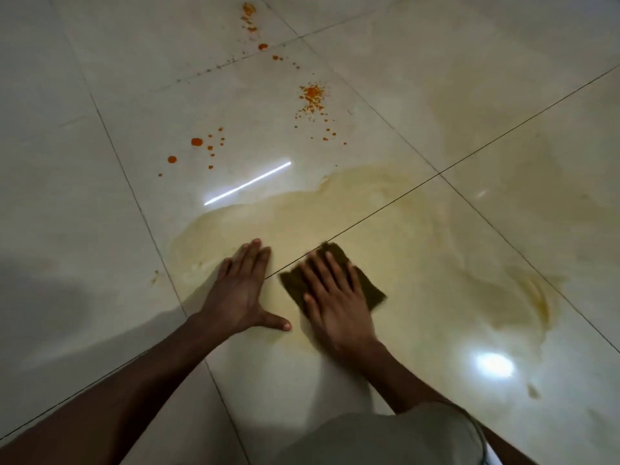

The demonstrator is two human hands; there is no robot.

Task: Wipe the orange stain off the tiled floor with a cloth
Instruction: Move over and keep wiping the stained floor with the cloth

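Both hands flat: right hand presses cloth, left hand on floor; no grip.

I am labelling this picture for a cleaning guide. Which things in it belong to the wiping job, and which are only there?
Part of the job:
- cloth, under the flat right hand
- orange spots
- yellowish wet smear
- tiled floor

Only there:
- left hand, flat on the tile
- light reflections
- pale garment

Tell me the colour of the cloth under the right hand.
Dark olive-brown cloth, seen in the head view.
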